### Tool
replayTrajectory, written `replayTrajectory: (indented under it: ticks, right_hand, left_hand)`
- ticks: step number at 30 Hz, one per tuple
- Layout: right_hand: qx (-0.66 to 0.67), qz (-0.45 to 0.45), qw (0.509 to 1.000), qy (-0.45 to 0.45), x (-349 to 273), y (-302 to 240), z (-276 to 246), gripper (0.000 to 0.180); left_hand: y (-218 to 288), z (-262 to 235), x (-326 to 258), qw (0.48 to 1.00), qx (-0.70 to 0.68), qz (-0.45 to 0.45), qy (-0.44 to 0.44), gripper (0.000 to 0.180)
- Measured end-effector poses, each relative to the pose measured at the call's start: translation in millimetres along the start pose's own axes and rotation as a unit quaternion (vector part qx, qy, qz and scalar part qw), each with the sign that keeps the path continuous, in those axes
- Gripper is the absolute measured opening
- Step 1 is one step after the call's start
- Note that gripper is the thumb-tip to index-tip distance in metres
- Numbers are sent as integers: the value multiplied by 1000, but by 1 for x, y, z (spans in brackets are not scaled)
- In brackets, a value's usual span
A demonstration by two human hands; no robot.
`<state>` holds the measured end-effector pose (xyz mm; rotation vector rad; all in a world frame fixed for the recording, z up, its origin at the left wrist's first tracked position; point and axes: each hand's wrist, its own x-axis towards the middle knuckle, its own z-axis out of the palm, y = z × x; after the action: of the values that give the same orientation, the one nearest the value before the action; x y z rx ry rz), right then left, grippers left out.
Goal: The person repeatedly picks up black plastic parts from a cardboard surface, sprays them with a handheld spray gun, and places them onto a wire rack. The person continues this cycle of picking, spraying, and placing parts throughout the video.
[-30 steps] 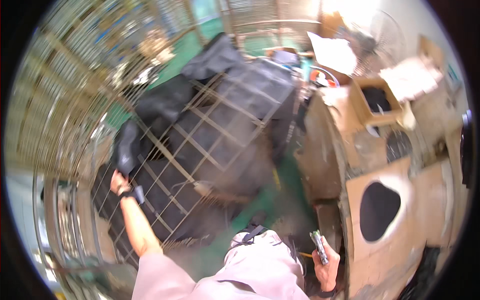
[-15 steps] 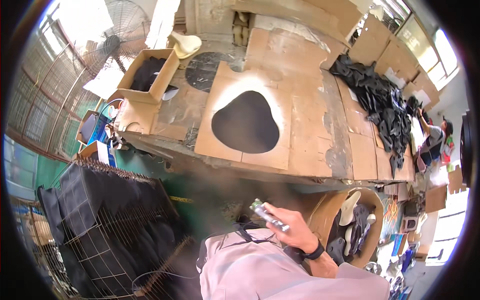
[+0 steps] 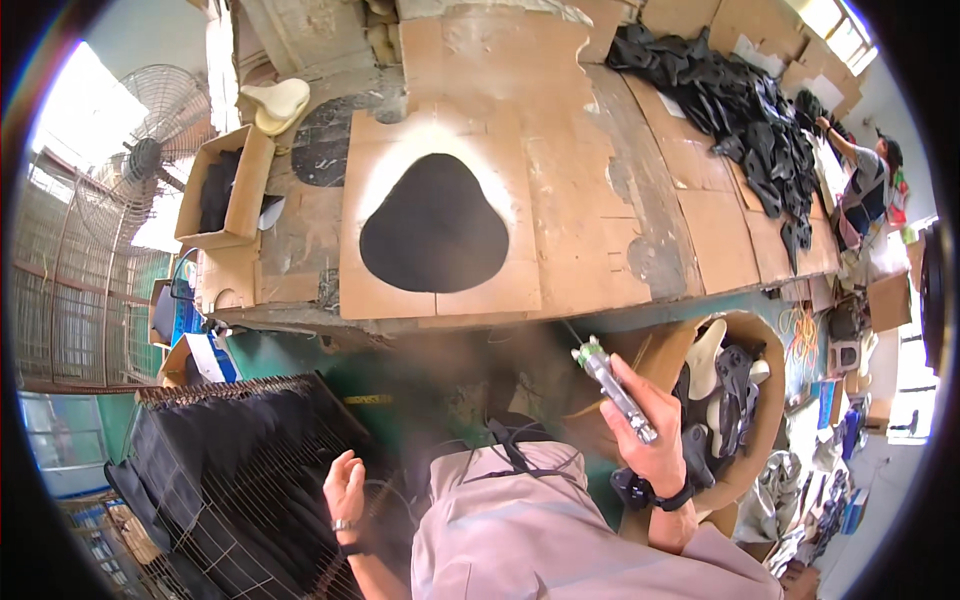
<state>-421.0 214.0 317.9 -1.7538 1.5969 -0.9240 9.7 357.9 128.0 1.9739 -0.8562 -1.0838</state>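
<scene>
My right hand (image 3: pixel 652 432) is closed round a silver spray gun (image 3: pixel 615 388) with a green front part, held past the table's near edge. A dark band circles that wrist. My left hand (image 3: pixel 344 487) has come up at the lower left, loosely curled with the fingers slightly apart and nothing visible in it. Beside it stands a wire rack (image 3: pixel 262 385) hung with black sheets (image 3: pixel 215 435). On the table, a black rounded-triangle pad (image 3: pixel 434 228) lies on a cardboard sheet (image 3: pixel 518 290), which has whitish residue around the pad. Neither hand touches the pad.
A carton (image 3: pixel 255 190) of black pieces and a cream bicycle saddle (image 3: pixel 278 105) sit at the table's far left. A pile of black covers (image 3: pixel 745 120) lies at the right. Below stands a box (image 3: pixel 768 400) of saddle parts. Another person (image 3: pixel 866 185) works at the far right.
My left hand has come into view beside the rack. My right hand has moved right and slightly up with the spray gun. The view has shifted, so the table sits further left.
</scene>
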Motion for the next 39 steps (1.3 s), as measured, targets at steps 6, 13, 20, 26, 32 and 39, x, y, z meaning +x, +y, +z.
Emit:
replayTrajectory:
  ticks: [6,13,20,26,32,39]
  right_hand:
    - [49,-30,997,-44,27,-9,9,60]
    - [56,-32,991,-118,31,-27,31,61]
    - [38,9,991,-129,15,-30,33,57]
    - [22,126,990,-58,-5,-25,18,50]
    - [21,147,988,38,-4,-18,22,46]
    - [30,73,994,78,31,-18,50,46]
  left_hand:
    - [-122,15,24,980,1,-193,-58,42]
    - [-187,7,35,939,-99,-326,-40,42]
    - [-207,-8,51,916,-124,-379,-37,34]
    - [-199,-3,81,920,-92,-379,-44,33]
    - [-170,1,116,930,-78,-353,-60,30]
    - [-157,1,139,939,-77,-331,-55,34]
